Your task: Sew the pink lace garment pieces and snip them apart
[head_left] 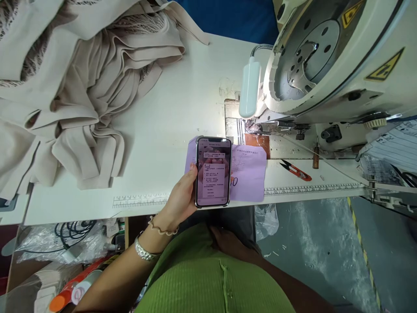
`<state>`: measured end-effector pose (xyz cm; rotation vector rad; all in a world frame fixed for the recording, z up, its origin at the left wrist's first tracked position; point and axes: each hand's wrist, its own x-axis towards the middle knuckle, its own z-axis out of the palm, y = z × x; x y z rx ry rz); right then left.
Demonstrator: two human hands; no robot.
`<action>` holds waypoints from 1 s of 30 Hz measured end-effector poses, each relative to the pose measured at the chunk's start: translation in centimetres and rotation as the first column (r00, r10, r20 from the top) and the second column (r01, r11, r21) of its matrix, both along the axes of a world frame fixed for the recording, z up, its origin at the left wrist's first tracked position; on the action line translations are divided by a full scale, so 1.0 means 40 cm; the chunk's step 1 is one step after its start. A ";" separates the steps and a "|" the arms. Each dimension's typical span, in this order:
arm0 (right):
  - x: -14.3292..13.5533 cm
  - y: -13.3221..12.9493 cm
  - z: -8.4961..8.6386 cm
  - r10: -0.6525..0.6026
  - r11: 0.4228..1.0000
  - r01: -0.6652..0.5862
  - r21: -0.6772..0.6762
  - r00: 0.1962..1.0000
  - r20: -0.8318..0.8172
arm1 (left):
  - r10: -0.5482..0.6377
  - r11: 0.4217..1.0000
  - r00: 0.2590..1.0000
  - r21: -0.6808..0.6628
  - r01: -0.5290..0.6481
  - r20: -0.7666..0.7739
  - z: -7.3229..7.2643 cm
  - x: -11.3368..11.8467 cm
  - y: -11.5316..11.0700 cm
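Note:
My left hand (183, 194) is closed around a smartphone (213, 174), thumb along its left edge. The lit screen shows a page of small text that I cannot read. Behind the phone a purple paper slip (250, 171) lies on the white sewing table (156, 143), with printed lines and large handwritten marks partly covered. Down by my lap, below the table edge, rests my right hand (223, 239); its fingers are partly hidden in shadow and by my green top, so their pose is unclear.
A sewing machine (312, 100) with a small lamp (249, 89) occupies the right side. Red thread snips (296, 170) and a wooden-handled screwdriver (316, 156) lie near it. Beige fabric strips (97, 87) are heaped at left. A ruler tape (140, 201) runs along the front edge.

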<state>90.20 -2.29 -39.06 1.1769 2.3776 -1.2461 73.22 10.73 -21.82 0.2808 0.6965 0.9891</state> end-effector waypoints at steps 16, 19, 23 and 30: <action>-0.024 -0.003 0.007 -0.020 0.993 0.008 0.119 0.994 0.104 | 0.004 1.000 1.000 0.009 -0.004 -0.010 -0.008 -0.001 0.000; -0.026 -0.005 0.005 -0.036 0.991 0.020 0.130 0.992 0.121 | 0.004 1.000 1.000 0.016 -0.004 -0.012 -0.009 -0.001 -0.001; -0.026 -0.008 0.003 -0.049 0.990 0.030 0.138 0.990 0.131 | -0.002 0.999 1.000 0.041 0.002 -0.009 -0.009 -0.002 -0.001; -0.025 -0.009 0.003 -0.080 0.987 0.061 0.150 0.989 0.125 | 0.003 0.999 1.000 0.037 -0.003 -0.007 -0.009 -0.004 -0.001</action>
